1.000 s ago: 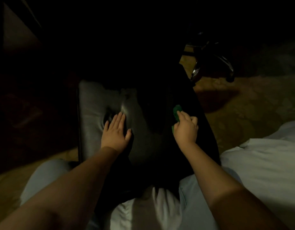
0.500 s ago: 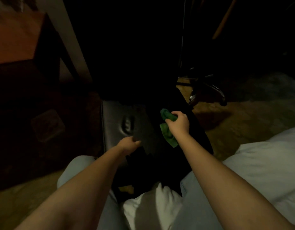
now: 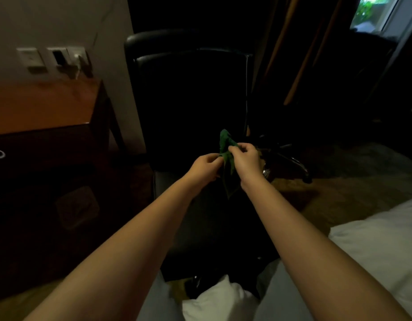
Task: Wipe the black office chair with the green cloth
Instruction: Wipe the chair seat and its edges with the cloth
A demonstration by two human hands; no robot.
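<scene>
Both hands are up and meeting in mid-air, right in front of the black office chair (image 3: 188,93)! The left hand (image 3: 206,166) has its fingers curled in, pinching one side of the green cloth (image 3: 224,141), and the right hand (image 3: 246,161) grasps the other side, thumb and fingers closed round the bunched part. One end of the cloth pokes up above the knuckles and a loose tail hangs between the wrists. It sits over the seat and before the backrest, and as far as this dim light allows, it touches neither. Why hold it like that? My read is that this is a regroup: the cloth is being gathered or refolded to give a tidy pad or a fresh face before it goes to the upholstery, and two hands make that quick. The chair stands square ahead, close to the knees, within easy reach of either arm, with a wooden desk (image 3: 45,105) to its left and white bedding (image 3: 374,239) to the right. Much of the chair is lost in shadow.
</scene>
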